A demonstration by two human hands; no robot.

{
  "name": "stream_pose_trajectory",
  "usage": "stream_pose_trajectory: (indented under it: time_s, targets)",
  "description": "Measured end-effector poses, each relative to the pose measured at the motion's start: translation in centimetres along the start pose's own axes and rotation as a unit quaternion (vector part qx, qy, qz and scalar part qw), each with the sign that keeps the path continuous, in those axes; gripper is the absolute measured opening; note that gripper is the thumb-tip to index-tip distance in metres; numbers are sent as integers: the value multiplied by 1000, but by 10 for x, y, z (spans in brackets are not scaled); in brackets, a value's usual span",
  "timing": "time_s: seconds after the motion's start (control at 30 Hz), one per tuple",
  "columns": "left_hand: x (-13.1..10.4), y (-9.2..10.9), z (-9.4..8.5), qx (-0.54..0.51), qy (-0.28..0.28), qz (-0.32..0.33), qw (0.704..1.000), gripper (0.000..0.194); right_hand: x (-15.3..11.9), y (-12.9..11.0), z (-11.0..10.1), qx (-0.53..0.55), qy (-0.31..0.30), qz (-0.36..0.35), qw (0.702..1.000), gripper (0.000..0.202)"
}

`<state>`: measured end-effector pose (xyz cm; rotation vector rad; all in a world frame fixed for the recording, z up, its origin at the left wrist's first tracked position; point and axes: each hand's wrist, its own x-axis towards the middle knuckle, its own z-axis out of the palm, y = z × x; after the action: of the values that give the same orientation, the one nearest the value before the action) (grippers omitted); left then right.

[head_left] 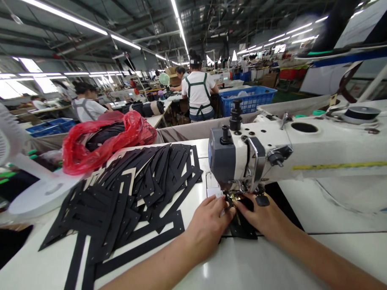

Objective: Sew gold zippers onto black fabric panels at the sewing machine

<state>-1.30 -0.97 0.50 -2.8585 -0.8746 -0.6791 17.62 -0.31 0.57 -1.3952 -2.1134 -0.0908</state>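
Under the head of a white-and-grey sewing machine point(233, 159) lies a black fabric piece point(245, 229), with a short row of gold marks along it. My left hand point(209, 224) is at its left side, fingers bent and closed on its edge close to the needle area. From the right, my right hand point(263, 213) grips the same piece, thumb towards the presser foot; its other fingers are partly hidden behind the machine head. More black material point(283, 205) stretches out behind the right wrist. Metal parts and my fingers cover the spot beneath the needle.
Flat black frame-shaped pieces point(115, 210) are heaped left of my left hand. Behind them sits a red plastic bag point(109, 138) with dark contents; a white fan point(27, 173) stands at far left. Beyond the table are a blue crate point(247, 100) and co-workers point(200, 92).
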Motion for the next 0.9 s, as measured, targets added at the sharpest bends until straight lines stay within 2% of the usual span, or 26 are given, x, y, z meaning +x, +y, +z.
stream_pose_trajectory:
  time_s: [0.23, 0.37, 0.43, 0.57, 0.63, 0.7, 0.8, 0.9]
  targets:
    - [3, -1, -3, -9, -10, 9, 1000, 25, 11, -7, 5, -85, -15, 81, 993, 25]
    - [1, 0, -4, -11, -20, -6, 1000, 26, 6, -6, 0, -94, -21, 82, 992, 26]
    - [-3, 2, -4, -16, -17, -13, 1000, 26, -9, -8, -10, -72, -21, 35, 997, 26]
    - [-11, 7, -7, -47, -7, 24, 999, 26, -43, -15, -32, -8, -32, -155, 987, 36]
    - [-10, 8, -13, -72, -18, 27, 997, 26, -46, -16, -39, 16, -38, -175, 984, 31]
    - [-5, 8, -21, -93, -39, -15, 995, 28, -34, -15, -44, 46, -74, -124, 988, 27]
    - [9, 7, -28, -104, -61, -133, 984, 26, 0, -9, -51, 62, -168, -18, 984, 25]
    - [22, 6, -25, -100, -45, -215, 971, 26, 26, -5, -56, 51, -190, 15, 980, 24]
